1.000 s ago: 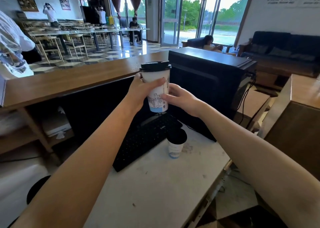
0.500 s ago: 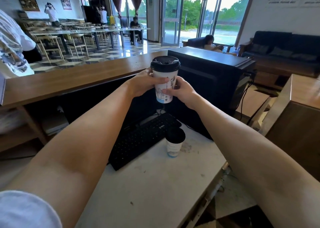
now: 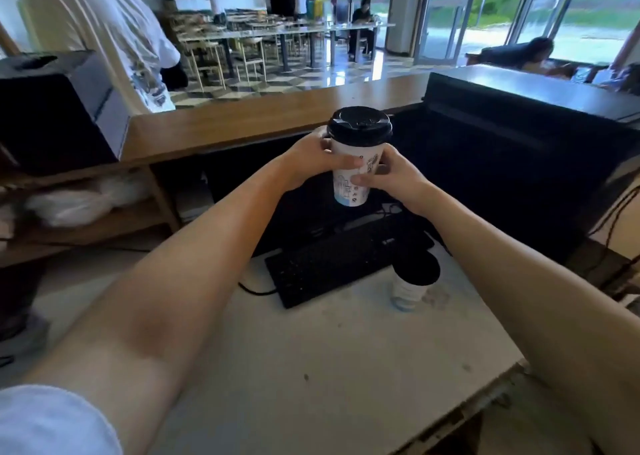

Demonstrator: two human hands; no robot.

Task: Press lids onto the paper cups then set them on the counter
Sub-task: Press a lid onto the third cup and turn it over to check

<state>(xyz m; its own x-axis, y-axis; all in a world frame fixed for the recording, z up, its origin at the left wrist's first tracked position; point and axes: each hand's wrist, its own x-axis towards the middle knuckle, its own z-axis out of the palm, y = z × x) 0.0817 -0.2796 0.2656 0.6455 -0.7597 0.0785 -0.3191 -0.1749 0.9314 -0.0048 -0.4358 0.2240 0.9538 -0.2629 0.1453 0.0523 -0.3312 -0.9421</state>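
A white printed paper cup (image 3: 349,191) with a black lid (image 3: 359,126) is held upright in the air, just below the edge of the wooden counter (image 3: 242,122). My left hand (image 3: 308,162) grips its left side, thumb across the front. My right hand (image 3: 393,175) grips its right side, thumb on the front. A second lidded paper cup (image 3: 410,286) stands on the white worktop (image 3: 311,368) beside the black keyboard (image 3: 339,257).
A black monitor (image 3: 519,163) rises to the right, a dark box (image 3: 59,108) stands on the counter at left. A person in a white shirt (image 3: 104,28) stands beyond the counter. Cables (image 3: 616,226) hang at the right edge.
The cup has stayed in both hands, its lid now seen more from above. The view has swung left, bringing the dark box and the standing person into sight.
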